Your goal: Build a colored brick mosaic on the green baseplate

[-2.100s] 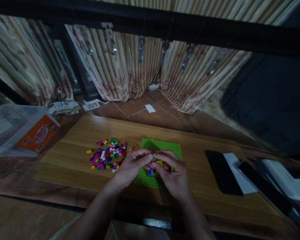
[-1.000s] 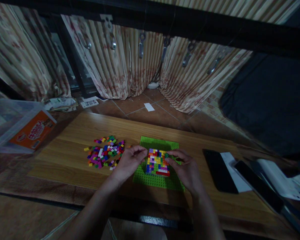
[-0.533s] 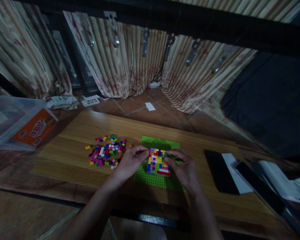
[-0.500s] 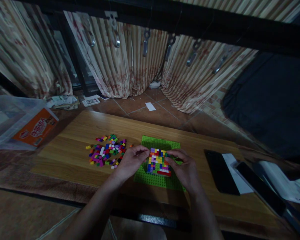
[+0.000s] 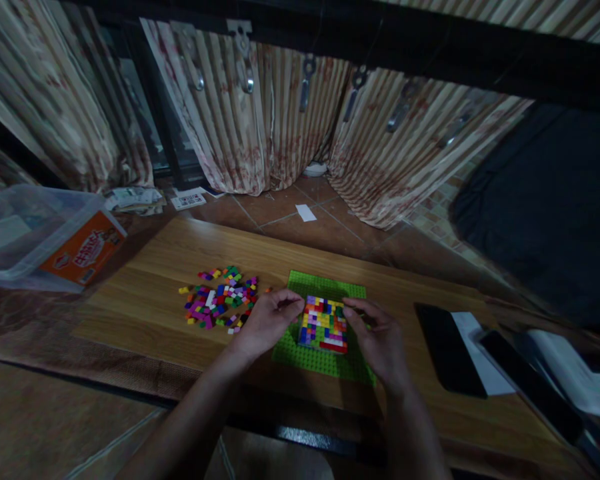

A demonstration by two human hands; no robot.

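Note:
A green baseplate (image 5: 325, 360) lies on the wooden tabletop (image 5: 150, 293), carrying a square patch of small coloured bricks (image 5: 324, 323). My left hand (image 5: 267, 320) rests at the patch's left edge with thumb and fingers pinched together; what they hold is hidden. At the patch's upper right corner is my right hand (image 5: 380, 337), its fingers curled and its fingertips close together. A pile of loose coloured bricks (image 5: 220, 307) lies just left of my left hand.
A clear plastic box with an orange label (image 5: 55, 240) stands at the far left. A black phone (image 5: 447, 350), a white sheet (image 5: 480, 353) and another dark flat device (image 5: 530, 380) lie to the right. Striped curtains hang behind.
Two seconds ago both hands were together over the bricks; they have parted to the patch's left and right edges, uncovering it. Since half a second ago they have hardly moved.

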